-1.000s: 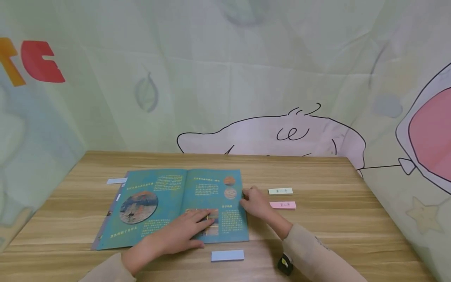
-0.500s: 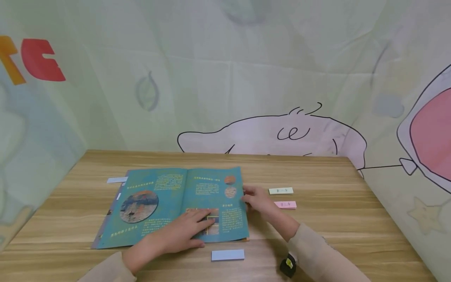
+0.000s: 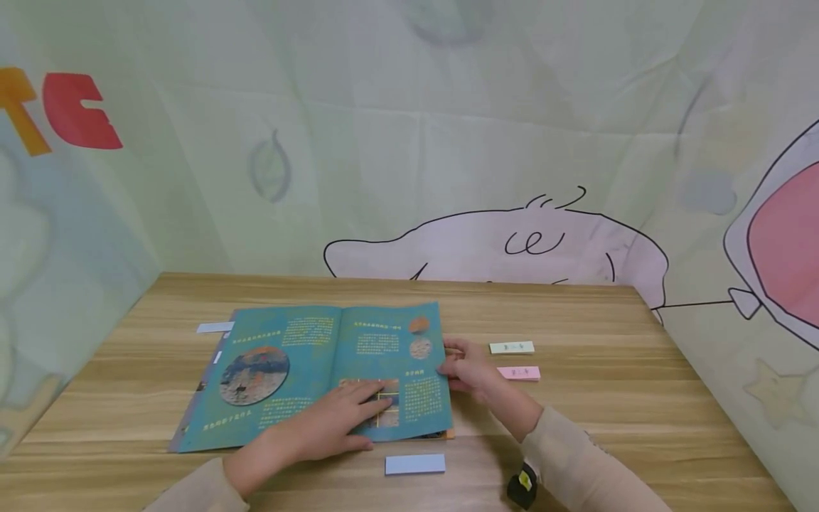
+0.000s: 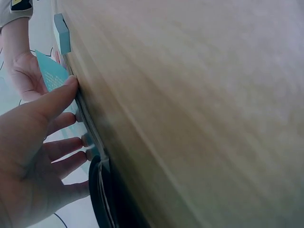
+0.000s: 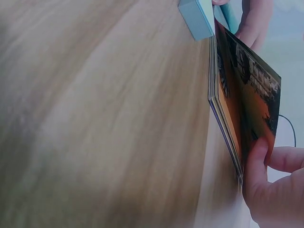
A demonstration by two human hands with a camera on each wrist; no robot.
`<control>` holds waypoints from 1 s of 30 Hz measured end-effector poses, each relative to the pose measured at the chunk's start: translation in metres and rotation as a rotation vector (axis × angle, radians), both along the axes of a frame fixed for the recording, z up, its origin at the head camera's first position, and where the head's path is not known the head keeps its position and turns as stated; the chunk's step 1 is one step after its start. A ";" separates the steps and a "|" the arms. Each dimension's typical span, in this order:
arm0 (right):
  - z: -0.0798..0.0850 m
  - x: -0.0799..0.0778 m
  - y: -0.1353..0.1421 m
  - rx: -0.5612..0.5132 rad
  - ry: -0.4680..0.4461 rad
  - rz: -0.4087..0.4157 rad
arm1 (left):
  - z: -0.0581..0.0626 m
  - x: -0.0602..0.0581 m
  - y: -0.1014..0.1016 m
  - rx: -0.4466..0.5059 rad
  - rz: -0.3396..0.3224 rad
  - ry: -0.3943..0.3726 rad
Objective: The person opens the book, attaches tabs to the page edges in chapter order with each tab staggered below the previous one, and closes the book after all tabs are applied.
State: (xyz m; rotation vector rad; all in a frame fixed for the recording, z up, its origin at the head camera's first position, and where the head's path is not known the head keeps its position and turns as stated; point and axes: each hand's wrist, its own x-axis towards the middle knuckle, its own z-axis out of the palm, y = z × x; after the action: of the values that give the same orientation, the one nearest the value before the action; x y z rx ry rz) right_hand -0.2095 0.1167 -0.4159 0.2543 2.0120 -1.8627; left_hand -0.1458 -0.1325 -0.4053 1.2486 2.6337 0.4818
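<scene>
An open magazine [image 3: 313, 355] with teal pages lies on the table. My left hand [image 3: 323, 424] rests on the lower right page, fingers spread across a picture. At the right edge my right hand [image 3: 472, 370] pinches the teal page [image 3: 427, 412] between thumb and fingers. In the right wrist view that page is lifted at an angle, its dark orange underside [image 5: 256, 90] showing above the remaining pages [image 5: 221, 114], with the thumb on the underside. A pale blue tab [image 3: 215, 327] sticks out from the magazine's left edge.
A blue sticky-note pad [image 3: 414, 464] lies just in front of the magazine. To the right of my right hand are a pale green strip [image 3: 512, 347] and a pink strip [image 3: 521, 372], both with handwriting. A printed cloth [image 3: 416, 178] hangs behind the wooden table [image 3: 608, 398].
The right page's outer edge has risen slightly off the pages beneath. My right hand has shifted a little rightward and its fingers have moved around the page edge. My left hand stays put.
</scene>
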 end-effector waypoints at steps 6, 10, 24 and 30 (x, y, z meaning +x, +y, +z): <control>-0.001 0.000 0.000 -0.025 -0.008 -0.019 | -0.001 -0.001 0.000 0.005 0.000 -0.001; -0.001 0.000 0.000 -0.032 0.001 -0.023 | -0.001 0.000 0.000 0.005 -0.001 -0.003; 0.011 0.000 0.001 -0.017 0.120 0.159 | -0.002 -0.006 0.006 0.096 0.015 -0.069; 0.013 0.002 -0.006 -0.021 0.202 0.308 | 0.002 -0.017 0.017 0.285 0.119 -0.342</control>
State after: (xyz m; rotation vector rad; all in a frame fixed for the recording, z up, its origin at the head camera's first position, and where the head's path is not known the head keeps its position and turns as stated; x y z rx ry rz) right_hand -0.2077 0.1103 -0.4025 -0.2475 2.0223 -1.7685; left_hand -0.1629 -0.1153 -0.4030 0.9733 2.4127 1.0217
